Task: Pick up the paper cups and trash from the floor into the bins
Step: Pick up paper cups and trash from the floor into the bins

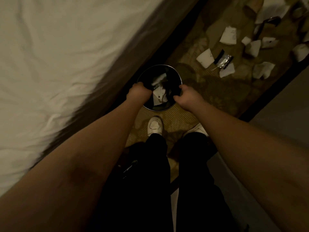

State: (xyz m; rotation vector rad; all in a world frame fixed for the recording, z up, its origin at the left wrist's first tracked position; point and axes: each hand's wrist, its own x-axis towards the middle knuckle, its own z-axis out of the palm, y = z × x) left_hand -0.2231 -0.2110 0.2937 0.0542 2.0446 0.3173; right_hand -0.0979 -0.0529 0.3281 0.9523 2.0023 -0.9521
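The left hand [139,91] curls over the near-left rim of a round, dark metal bin [159,108], fingers hooked inside. The right hand [185,96] grips the opposite rim, pinching what looks like a black liner between thumb and fingers. Crumpled white paper [158,96] lies inside the bin, which stands on patterned olive carpet [209,91] beside a bed with a rumpled white sheet [66,56]. Beyond the bin, flattened white paper cups [205,58] and a shiny clear plastic wrapper [223,61] lie scattered on the floor. White sneakers [155,125] stand just behind the bin.
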